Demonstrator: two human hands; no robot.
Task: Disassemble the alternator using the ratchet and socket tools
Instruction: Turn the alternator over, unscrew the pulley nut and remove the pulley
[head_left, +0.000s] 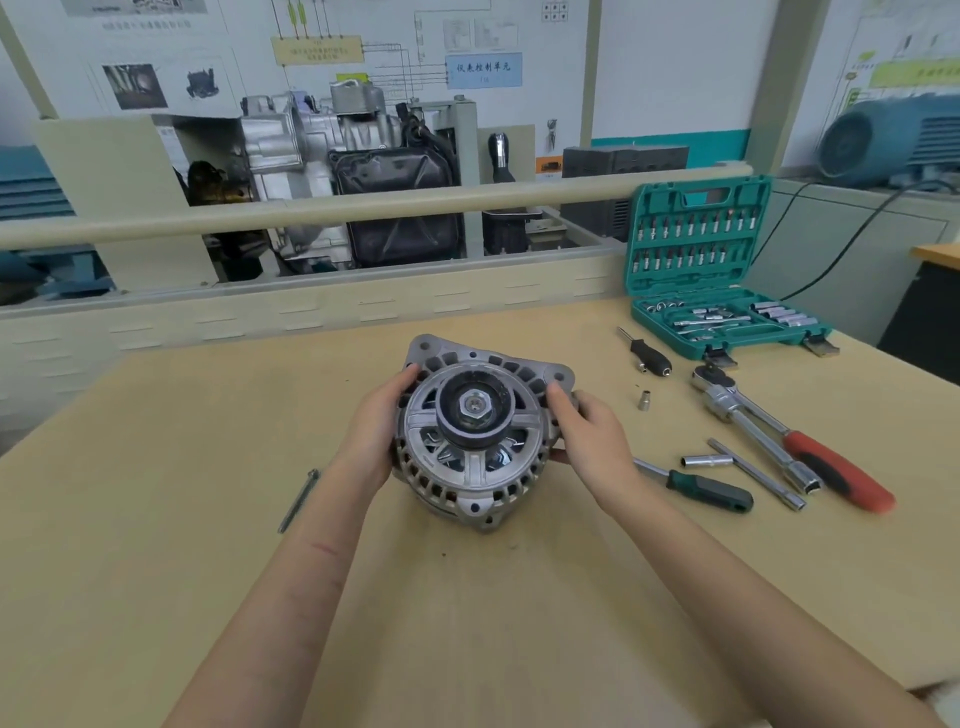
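Head view: the alternator (480, 431) sits in the middle of the wooden table (156, 519), pulley side up, with the big nut (474, 404) on top.
Left hand (371, 436): at 9 o'clock of the alternator, fingers curled round its rim, gripping it.
Right hand (589, 441): at 3 o'clock, thumb on top and fingers wrapped round the side, gripping too.
Arms: both reach forward from the bottom, bent in a little toward the middle.
Ratchet (789, 439): lies at 3 o'clock, well apart from the hands, red handle pointing toward 5 o'clock.
Small socket (644, 401): stands near the alternator at 2 o'clock.
Tool case (717, 270): open at 1 o'clock.
Risk 1: the alternator looks heavy and round, so it may roll or slip if 1 hand lets go to fetch the ratchet.
Risk 2: the pulley may spin with the nut if nothing holds it.
Risk 3: a wrong-size socket could slip off the nut.
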